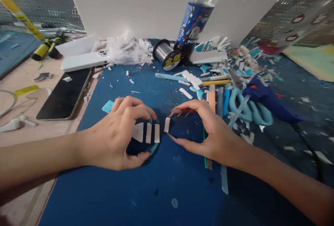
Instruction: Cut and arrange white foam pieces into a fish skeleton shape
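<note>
Steadying teal curved rim with left hand, fingers and thumb at its edge; ring or disc, cannot tell; pinching short white strip by its ends in right hand, just right of left fingertips and apart from rim; looks partly done, with tapered white piece and two white strips lined up inside left hand's curl; seemingly not yet in row: pinched strip; beyond right hand, loose white scraps, unused.
</note>
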The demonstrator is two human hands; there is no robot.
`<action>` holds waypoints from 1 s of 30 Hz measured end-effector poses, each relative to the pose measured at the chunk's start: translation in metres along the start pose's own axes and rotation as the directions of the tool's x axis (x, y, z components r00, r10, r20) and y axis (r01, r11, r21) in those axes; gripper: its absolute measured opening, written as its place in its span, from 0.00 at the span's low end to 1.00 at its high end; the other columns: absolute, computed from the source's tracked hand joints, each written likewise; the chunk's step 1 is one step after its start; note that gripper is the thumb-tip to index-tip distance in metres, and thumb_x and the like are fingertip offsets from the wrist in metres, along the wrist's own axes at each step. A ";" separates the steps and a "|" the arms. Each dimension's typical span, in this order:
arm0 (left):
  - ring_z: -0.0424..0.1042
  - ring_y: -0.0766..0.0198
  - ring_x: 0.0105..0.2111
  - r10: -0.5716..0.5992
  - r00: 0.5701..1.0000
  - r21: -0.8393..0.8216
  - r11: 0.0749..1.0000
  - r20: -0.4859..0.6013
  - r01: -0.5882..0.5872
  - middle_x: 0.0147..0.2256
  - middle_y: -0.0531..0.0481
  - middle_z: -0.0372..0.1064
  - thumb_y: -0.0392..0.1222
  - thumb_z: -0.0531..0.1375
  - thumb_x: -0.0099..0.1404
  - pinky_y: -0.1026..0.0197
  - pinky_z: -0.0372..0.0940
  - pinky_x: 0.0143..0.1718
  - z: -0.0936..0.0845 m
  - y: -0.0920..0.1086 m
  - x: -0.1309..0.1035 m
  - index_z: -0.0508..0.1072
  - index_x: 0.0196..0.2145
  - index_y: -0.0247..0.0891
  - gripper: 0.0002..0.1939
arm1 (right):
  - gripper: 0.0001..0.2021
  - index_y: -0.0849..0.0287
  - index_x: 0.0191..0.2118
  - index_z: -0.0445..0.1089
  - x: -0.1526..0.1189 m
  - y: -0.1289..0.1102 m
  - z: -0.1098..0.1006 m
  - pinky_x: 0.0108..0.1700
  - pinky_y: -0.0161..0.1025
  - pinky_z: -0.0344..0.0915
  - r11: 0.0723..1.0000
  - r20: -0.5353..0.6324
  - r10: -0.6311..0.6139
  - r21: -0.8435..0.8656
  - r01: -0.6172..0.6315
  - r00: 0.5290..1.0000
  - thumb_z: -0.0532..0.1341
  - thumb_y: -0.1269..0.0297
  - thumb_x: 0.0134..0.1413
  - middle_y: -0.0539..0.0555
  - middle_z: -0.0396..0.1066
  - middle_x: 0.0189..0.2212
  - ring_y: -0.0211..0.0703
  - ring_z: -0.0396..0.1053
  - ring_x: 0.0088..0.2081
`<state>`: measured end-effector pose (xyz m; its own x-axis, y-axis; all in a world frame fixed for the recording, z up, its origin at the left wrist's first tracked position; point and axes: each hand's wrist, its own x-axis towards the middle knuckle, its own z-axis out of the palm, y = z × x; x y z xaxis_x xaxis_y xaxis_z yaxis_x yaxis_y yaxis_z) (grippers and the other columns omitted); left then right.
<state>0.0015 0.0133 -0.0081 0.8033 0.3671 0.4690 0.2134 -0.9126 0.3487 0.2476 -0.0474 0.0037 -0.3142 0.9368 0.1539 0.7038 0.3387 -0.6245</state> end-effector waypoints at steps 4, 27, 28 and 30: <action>0.63 0.47 0.45 0.002 1.000 -0.035 0.999 0.000 -0.002 0.46 0.39 0.67 0.41 0.61 0.57 0.45 0.56 0.41 -0.001 -0.001 -0.001 0.51 0.47 0.39 0.25 | 0.22 0.52 0.52 0.60 0.001 0.003 -0.002 0.48 0.49 0.68 0.998 0.025 0.039 0.039 -0.040 0.999 0.65 0.58 0.53 0.58 0.66 0.48 0.51 0.67 0.49; 0.63 0.47 0.45 0.010 1.000 -0.074 0.997 0.005 -0.009 0.45 0.38 0.67 0.41 0.62 0.58 0.43 0.57 0.42 -0.002 -0.003 -0.002 0.52 0.47 0.38 0.25 | 0.21 0.52 0.53 0.59 0.002 0.008 -0.006 0.51 0.47 0.68 0.989 0.082 0.007 0.144 -0.019 0.997 0.64 0.61 0.55 0.56 0.67 0.49 0.48 0.67 0.50; 0.63 0.47 0.45 0.008 1.000 -0.074 0.997 0.006 -0.007 0.46 0.38 0.67 0.41 0.62 0.58 0.43 0.57 0.42 -0.002 -0.003 -0.002 0.52 0.47 0.38 0.25 | 0.22 0.52 0.54 0.59 0.003 0.008 -0.007 0.51 0.47 0.68 0.990 0.086 -0.007 0.140 -0.005 0.996 0.64 0.61 0.55 0.56 0.67 0.48 0.48 0.67 0.50; 0.62 0.47 0.45 0.003 1.000 -0.077 0.997 0.007 -0.002 0.46 0.38 0.67 0.40 0.62 0.58 0.43 0.58 0.42 -0.003 -0.003 -0.002 0.52 0.47 0.37 0.25 | 0.22 0.53 0.54 0.59 0.004 0.008 -0.007 0.51 0.46 0.68 0.992 0.108 -0.027 0.129 0.013 0.994 0.64 0.60 0.55 0.56 0.67 0.49 0.47 0.67 0.51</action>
<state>-0.0021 0.0154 -0.0079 0.8081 0.3630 0.4640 0.1682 -0.8970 0.4089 0.2566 -0.0408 0.0052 -0.4004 0.9122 0.0869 0.6115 0.3367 -0.7160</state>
